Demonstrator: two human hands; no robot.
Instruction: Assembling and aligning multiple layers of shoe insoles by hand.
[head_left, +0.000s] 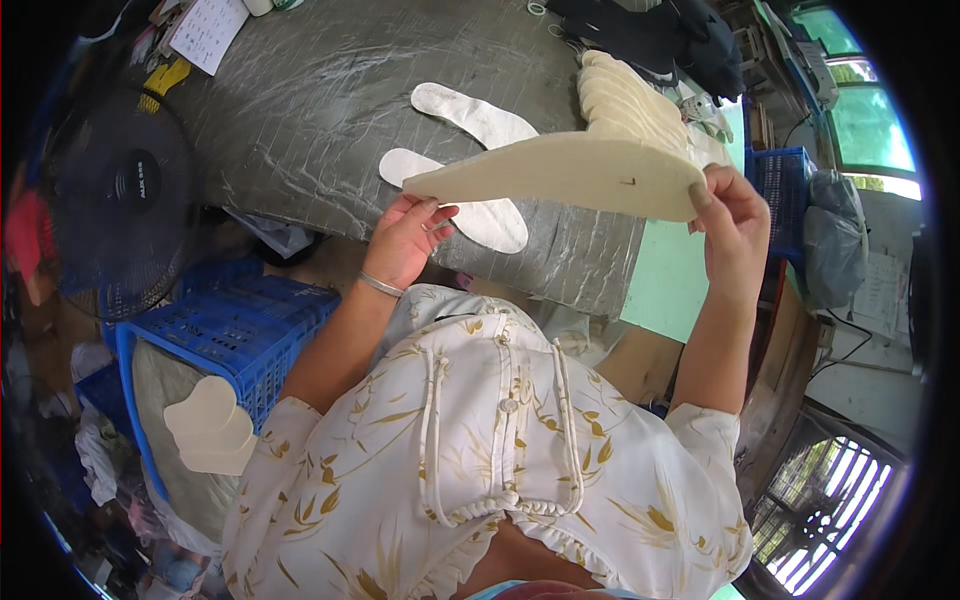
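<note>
Leaf-printed cloth of my top [470,390] lies nearest the camera, below my grip. Far left of my hands stands a black fan [135,190]; below my left hand is a blue crate [280,310], with pale cut pieces [210,425] close by it. My left hand [400,245] pinches the narrow end of a cream sole-shaped piece [550,170], which spans to my right hand [735,230]. Behind it, on the grey table [300,120], 2 white pieces [470,108] lie partly covered from view. Past its wide end rests a layered cream stack [635,105]. My right hand pinches that wide end, thumb uppermost. If I pulled unevenly, soft material might stretch or crease; if either pinch loosened, that end could drop.
</note>
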